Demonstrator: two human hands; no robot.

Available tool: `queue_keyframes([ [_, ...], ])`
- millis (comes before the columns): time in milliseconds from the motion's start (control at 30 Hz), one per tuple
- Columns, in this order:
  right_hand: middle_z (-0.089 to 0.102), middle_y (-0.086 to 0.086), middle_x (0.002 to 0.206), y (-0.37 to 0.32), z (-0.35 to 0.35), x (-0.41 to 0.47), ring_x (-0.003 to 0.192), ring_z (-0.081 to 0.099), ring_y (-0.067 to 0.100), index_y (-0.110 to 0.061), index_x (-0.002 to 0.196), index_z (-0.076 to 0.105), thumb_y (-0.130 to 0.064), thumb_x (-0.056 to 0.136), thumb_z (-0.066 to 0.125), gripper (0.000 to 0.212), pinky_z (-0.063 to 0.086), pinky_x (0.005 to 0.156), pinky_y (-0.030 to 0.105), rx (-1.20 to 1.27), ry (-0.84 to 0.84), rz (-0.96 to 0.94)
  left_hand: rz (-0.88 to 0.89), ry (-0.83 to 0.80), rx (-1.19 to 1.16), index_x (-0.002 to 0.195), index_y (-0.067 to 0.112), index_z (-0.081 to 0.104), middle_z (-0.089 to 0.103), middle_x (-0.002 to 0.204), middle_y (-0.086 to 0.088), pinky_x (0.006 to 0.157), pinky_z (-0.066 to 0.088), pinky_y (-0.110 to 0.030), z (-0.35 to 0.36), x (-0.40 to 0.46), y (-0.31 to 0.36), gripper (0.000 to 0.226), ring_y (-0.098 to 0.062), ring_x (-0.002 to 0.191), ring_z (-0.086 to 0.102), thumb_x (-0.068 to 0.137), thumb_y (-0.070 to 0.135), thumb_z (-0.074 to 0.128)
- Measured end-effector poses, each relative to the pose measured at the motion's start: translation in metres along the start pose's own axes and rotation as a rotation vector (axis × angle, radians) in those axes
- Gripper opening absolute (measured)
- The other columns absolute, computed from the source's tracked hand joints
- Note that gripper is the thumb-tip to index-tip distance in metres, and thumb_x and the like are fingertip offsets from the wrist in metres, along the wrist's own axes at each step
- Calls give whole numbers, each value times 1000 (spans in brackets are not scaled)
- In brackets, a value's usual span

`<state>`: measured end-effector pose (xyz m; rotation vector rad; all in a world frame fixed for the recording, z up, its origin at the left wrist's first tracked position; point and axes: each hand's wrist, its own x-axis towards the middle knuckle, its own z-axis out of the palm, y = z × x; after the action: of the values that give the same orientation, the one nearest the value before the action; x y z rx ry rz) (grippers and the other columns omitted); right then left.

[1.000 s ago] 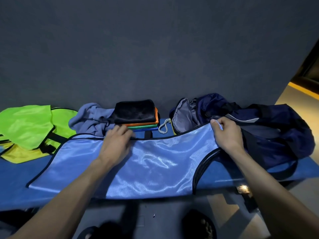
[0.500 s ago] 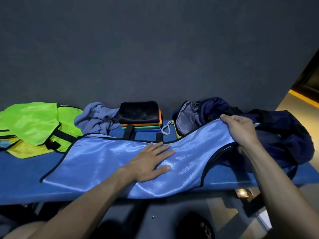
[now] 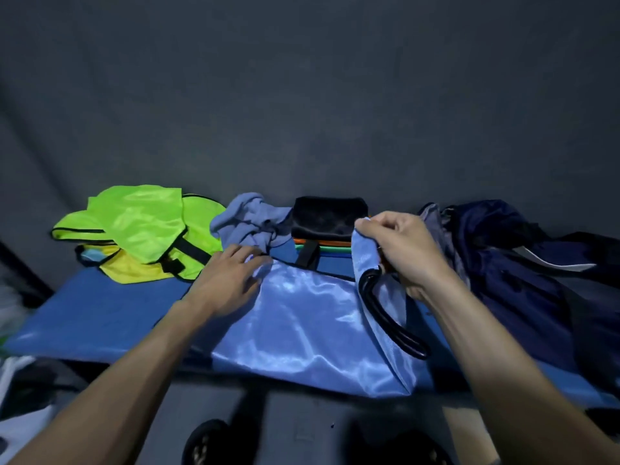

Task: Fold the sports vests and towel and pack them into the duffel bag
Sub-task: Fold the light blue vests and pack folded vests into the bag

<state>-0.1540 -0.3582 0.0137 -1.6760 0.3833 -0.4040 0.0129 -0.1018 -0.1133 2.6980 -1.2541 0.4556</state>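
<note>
In the middle of the frame, the shiny light blue vest (image 3: 302,317) lies on the blue bench (image 3: 100,317), half folded. The right hand (image 3: 402,253) pinches its lifted corner; the left hand (image 3: 228,280) presses it flat with fingers spread. A neat folded stack (image 3: 328,223) sits behind. The green vests (image 3: 141,226) and soft grey towel (image 3: 251,219), left of it, look crumpled. The floppy dark duffel bag (image 3: 523,273) waits at right, nothing packed that I can see

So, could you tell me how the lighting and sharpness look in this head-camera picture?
Head view: dim overall, with bright glare patches on the shiny blue vest; the bench bows from wide-angle distortion; the far left edge is smeared; the dark duffel bag loses detail in shadow.
</note>
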Motion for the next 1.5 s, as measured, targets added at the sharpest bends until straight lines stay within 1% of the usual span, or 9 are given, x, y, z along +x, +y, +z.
queue_keyframes([
  [400,53,1,45,4,42,9,35,45,15,-2,85,60,-14,96,69,19,39,35,23,23,-15,58,46,74,21,125,23,65,59,124,1,88,41,-43,6,8,-6,43,-29,112,51,95,40,40],
  [500,53,5,45,-1,62,14,34,45,19,-3,85,58,-14,96,67,18,40,35,25,29,-37,32,0,121,-371,102,24,73,65,102,9,75,49,-35,-12,10,-11,17,-15,93,60,98,26,57],
  [600,58,15,53,0,105,30,33,50,20,-7,82,56,-12,95,66,17,43,35,25,-25,-60,27,-378,97,-1039,95,13,72,73,84,4,65,54,-31,-31,16,-13,19,-10,68,67,102,7,56],
  [733,67,14,62,23,168,42,44,65,26,-12,86,52,-14,96,62,14,55,42,32,-123,-238,125,-713,-197,-1521,96,14,68,67,77,-5,56,49,-26,-42,22,-21,45,-16,60,60,109,44,36],
  [867,62,16,86,44,177,40,59,65,26,-12,101,53,-13,102,54,2,54,52,32,-119,-445,212,-691,-242,-1386,73,18,76,69,66,-2,61,45,-31,-19,13,-27,55,-12,57,58,102,56,49],
  [967,68,7,79,57,139,49,60,69,23,-13,97,61,-11,96,57,5,54,56,36,-311,-332,4,-604,-244,-1305,100,9,76,73,102,-26,91,53,-55,-8,9,-31,55,-25,88,66,78,59,80],
  [1100,68,-10,78,68,72,55,68,60,3,-19,97,70,-19,91,70,6,47,68,27,-735,-248,-372,-546,-110,-1030,83,10,71,69,68,3,65,49,-32,1,8,-24,17,-13,62,60,90,23,78],
  [1267,67,-14,96,94,24,53,88,54,8,-24,105,71,-41,91,72,22,48,84,38,-907,-374,-373,-618,39,-916,63,19,37,35,53,9,59,29,-33,7,9,-13,47,-14,54,34,102,31,61],
  [1500,68,-17,95,106,4,58,93,59,11,-35,104,69,-46,95,66,14,48,91,47,-895,-430,-330,-687,54,-722,71,10,44,47,60,-4,55,31,-34,-3,13,-16,45,-21,56,43,107,37,47],
])
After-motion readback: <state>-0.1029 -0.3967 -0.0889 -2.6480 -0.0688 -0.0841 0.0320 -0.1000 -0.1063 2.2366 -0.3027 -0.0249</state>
